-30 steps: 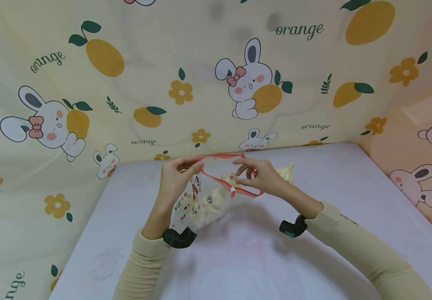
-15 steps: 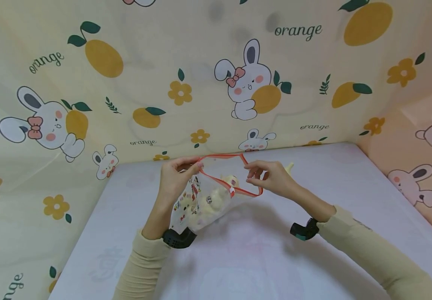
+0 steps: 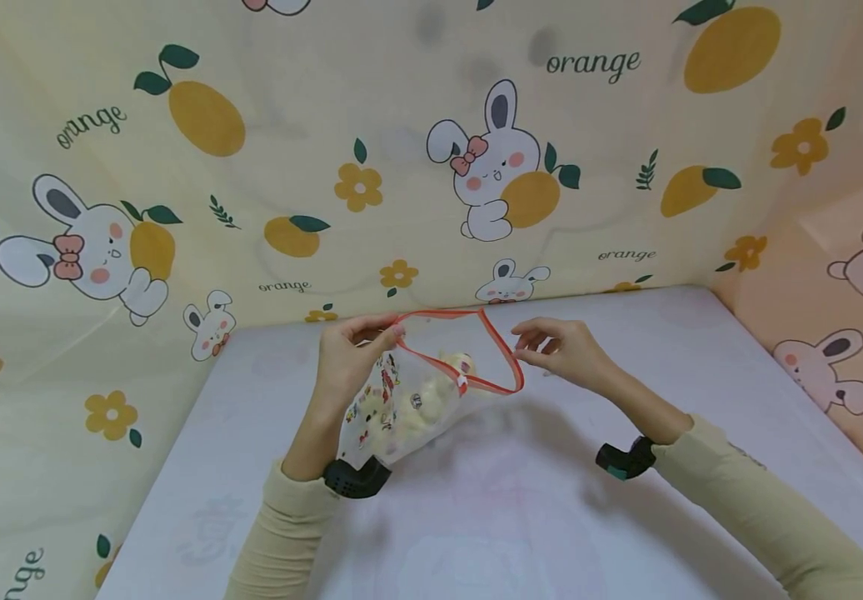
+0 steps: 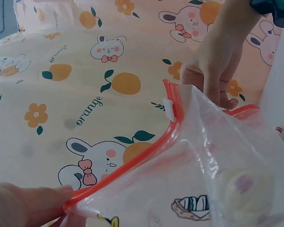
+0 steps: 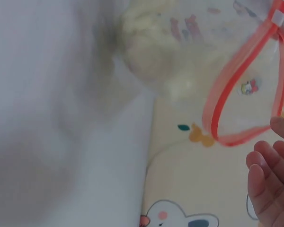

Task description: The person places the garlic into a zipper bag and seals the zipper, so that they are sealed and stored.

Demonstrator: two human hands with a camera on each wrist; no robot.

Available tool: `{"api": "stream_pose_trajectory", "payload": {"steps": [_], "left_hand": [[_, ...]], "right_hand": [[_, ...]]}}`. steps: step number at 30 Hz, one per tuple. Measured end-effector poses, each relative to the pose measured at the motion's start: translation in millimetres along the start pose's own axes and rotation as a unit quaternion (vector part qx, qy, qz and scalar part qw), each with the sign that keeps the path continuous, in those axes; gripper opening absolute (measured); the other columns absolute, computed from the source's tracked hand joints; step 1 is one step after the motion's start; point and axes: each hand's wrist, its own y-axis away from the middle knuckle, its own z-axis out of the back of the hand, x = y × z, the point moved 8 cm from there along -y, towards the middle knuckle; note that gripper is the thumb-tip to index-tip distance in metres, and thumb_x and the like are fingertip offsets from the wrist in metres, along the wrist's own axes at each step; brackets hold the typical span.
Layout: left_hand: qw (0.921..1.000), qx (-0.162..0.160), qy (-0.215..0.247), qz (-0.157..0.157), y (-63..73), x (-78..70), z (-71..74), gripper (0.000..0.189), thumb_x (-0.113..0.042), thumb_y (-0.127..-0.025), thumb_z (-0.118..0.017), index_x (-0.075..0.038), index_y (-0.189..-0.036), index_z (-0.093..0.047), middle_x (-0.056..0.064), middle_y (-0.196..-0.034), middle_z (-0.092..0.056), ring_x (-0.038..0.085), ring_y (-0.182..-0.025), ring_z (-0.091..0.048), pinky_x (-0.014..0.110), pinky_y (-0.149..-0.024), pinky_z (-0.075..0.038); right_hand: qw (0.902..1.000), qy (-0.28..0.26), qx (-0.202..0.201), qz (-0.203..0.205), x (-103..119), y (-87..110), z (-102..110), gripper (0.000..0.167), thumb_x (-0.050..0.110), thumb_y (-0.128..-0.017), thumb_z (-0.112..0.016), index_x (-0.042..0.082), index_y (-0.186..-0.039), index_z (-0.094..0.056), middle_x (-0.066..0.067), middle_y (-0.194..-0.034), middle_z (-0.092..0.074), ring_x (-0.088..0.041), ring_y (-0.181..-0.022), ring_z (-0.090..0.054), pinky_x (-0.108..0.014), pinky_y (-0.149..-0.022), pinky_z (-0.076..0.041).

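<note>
My left hand pinches the left corner of a clear zipper bag between thumb and fingers. The bag has a red zip rim, a white slider and small cartoon prints. Its mouth gapes toward the right. Several pale yellow soft-looking things lie inside, and one carries a pinkish mark. My right hand is outside the mouth, just right of the rim, holding nothing. In the right wrist view its thumb is right at the red rim, and its fingers are loosely bent.
A white-covered table lies under the hands. Behind it hangs a cream cloth printed with rabbits and oranges. At the right edge of the left wrist view a small pale thing shows on the table, mostly hidden by the bag.
My right hand has drawn back rightward out of the bag's mouth to just beyond the rim. The pale yellow thing behind it is now nearly hidden. My left hand keeps its pinch.
</note>
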Motion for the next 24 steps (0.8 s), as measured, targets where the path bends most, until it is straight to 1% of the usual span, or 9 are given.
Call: {"api": "stream_pose_trajectory", "payload": {"steps": [3, 7, 15, 20, 24], "left_hand": [[1.0, 0.001, 0.002, -0.004, 0.1, -0.5, 0.0, 0.024, -0.01, -0.085, -0.072, 0.001, -0.106, -0.072, 0.022, -0.096, -0.074, -0.004, -0.068, -0.064, 0.013, -0.068, -0.052], [0.9999, -0.001, 0.005, -0.01, 0.7, -2.0, 0.4, 0.023, -0.01, -0.085, -0.072, 0.002, -0.106, -0.072, 0.023, -0.095, -0.074, -0.004, -0.067, -0.064, 0.013, -0.066, -0.051], [0.9999, -0.002, 0.006, -0.012, 1.0, -3.9, -0.7, 0.023, -0.008, -0.085, -0.072, 0.003, -0.105, -0.072, 0.024, -0.097, -0.074, -0.005, -0.067, -0.064, 0.013, -0.068, -0.052], [0.9999, -0.003, 0.005, -0.012, 2.0, -4.7, -0.7, 0.023, -0.008, -0.085, -0.072, 0.002, -0.105, -0.072, 0.025, -0.097, -0.073, -0.004, -0.066, -0.065, 0.013, -0.067, -0.052], [0.9998, 0.0, 0.004, -0.019, 1.5, -4.6, -1.4, 0.023, -0.008, -0.085, -0.072, 0.003, -0.105, -0.072, 0.025, -0.096, -0.074, -0.004, -0.066, -0.064, 0.013, -0.068, -0.052]], "right_hand": [[0.9998, 0.003, -0.004, -0.018, -9, 0.0, 4, 0.025, 0.009, -0.083, -0.074, 0.002, -0.106, -0.07, -0.011, -0.085, -0.073, 0.0, -0.077, -0.06, -0.017, -0.065, -0.052], [0.9994, 0.008, -0.013, -0.031, -21, 0.5, 10, 0.025, 0.01, -0.084, -0.074, 0.002, -0.106, -0.07, -0.012, -0.086, -0.073, 0.007, -0.076, -0.057, -0.016, -0.065, -0.052], [0.998, 0.021, -0.007, -0.06, -44, 1.4, 17, 0.028, 0.013, -0.085, -0.073, 0.0, -0.109, -0.068, -0.015, -0.091, -0.073, 0.005, -0.078, -0.059, -0.016, -0.067, -0.051], [0.9963, 0.02, -0.01, -0.083, -59, 1.9, 23, 0.03, 0.013, -0.086, -0.072, -0.001, -0.111, -0.067, -0.018, -0.094, -0.072, 0.011, -0.078, -0.054, -0.014, -0.068, -0.05], [0.9956, 0.015, -0.015, -0.092, -70, 2.1, 27, 0.031, 0.013, -0.087, -0.071, -0.002, -0.113, -0.066, -0.02, -0.097, -0.072, 0.014, -0.078, -0.053, -0.013, -0.07, -0.05]]}}
